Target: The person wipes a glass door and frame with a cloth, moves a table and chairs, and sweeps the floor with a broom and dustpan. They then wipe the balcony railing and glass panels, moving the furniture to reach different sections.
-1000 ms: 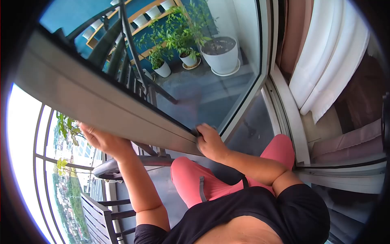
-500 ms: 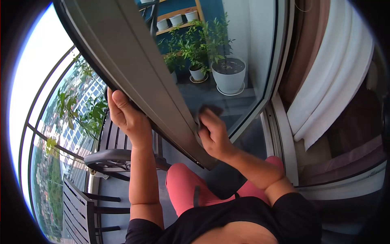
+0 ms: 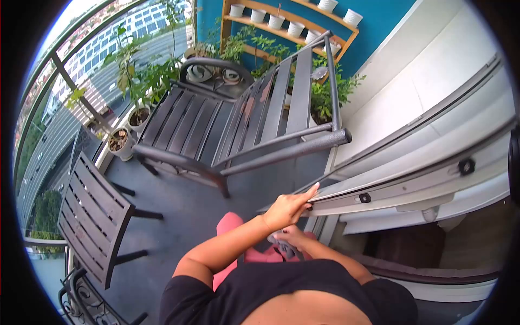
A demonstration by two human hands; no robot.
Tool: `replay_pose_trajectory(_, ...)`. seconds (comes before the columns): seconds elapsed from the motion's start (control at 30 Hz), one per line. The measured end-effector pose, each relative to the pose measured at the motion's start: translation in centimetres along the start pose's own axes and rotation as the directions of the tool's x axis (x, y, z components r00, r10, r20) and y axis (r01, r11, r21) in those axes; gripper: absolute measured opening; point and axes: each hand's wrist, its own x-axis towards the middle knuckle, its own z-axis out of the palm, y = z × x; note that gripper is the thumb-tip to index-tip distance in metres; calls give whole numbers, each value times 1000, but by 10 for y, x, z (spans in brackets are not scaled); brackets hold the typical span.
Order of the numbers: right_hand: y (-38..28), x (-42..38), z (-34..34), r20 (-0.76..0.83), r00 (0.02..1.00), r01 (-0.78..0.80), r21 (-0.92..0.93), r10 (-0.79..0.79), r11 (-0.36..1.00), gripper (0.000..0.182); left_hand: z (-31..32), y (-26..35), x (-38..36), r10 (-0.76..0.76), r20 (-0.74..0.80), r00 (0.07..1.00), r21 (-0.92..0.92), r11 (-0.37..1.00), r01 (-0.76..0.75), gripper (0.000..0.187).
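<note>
The door frame now stands edge-on at the right, with its latch fittings showing. My left hand is on the near end of this frame, fingers pressed together along its edge. Lower down, close to my lap, my right hand is closed on a grey cloth, partly hidden by my left wrist and my shirt.
A dark slatted bench stands ahead, with a slatted table at the left. Potted plants line the railing. A wooden shelf holds several white pots. A curtain hangs at the right.
The door has swung to the right and now shows its edge, uncovering the bench. My left hand has moved right with it. My right hand has come down off the door toward my lap.
</note>
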Motion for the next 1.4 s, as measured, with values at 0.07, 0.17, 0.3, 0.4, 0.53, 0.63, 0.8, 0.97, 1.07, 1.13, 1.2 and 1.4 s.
replay_pose_trajectory(0.07, -39, -8, 35, -110, 989, 111, 147, -95, 983, 38, -5, 23, 5, -105, 227, 968, -23, 993, 113, 59)
replay_pose_trajectory(0.17, -96, -44, 67, -210, 976, 138, 409, -55, 902, 39, -13, 55, 12, -259, 542, 799, 128, 966, 226, 59)
replay_pose_trajectory(0.3, -159, -76, 67, -334, 934, 329, 675, -124, 661, 38, -80, 88, 58, -162, 381, 910, 44, 987, 157, 44)
replay_pose_trajectory(0.4, -217, -116, 59, -14, 970, 148, 829, -245, 539, 30, -146, 78, 75, -520, 293, 803, -135, 809, 573, 53)
replay_pose_trajectory(0.53, -277, -129, 51, 8, 919, 228, 806, -394, 546, 32, -192, 71, 71, -679, 508, 530, -142, 541, 829, 60)
replay_pose_trajectory(0.63, -309, -136, 43, -44, 906, 349, 643, -422, 682, 30, -209, 94, 80, -520, 545, 658, -394, 533, 749, 58)
replay_pose_trajectory(0.8, -327, -121, 18, -217, 831, 501, -110, -513, 858, 30, -242, 113, 70, -622, 305, 721, -341, 636, 693, 51)
replay_pose_trajectory(0.97, -334, -90, 34, 45, 907, 414, 70, -418, 908, 47, -252, 126, 47, -798, 150, 584, 22, 593, 805, 35)
replay_pose_trajectory(1.07, -330, -66, 63, 277, 956, 197, -361, -97, 912, 52, -236, 112, 29, -745, -41, 666, -279, 649, 708, 24)
replay_pose_trajectory(1.13, -323, -43, 70, 333, 943, 92, -291, 11, 952, 43, -237, 110, 21, -770, -128, 625, -150, 638, 756, 35)
replay_pose_trajectory(1.2, -331, -25, 68, 386, 907, 171, 30, -169, 985, 36, -235, 97, -7, -770, -268, 580, -231, 635, 737, 53)
replay_pose_trajectory(1.4, -357, 38, 45, 575, 814, -189, 395, -81, 899, 52, -242, 110, -95, -868, -487, 93, -518, 373, 770, 55)
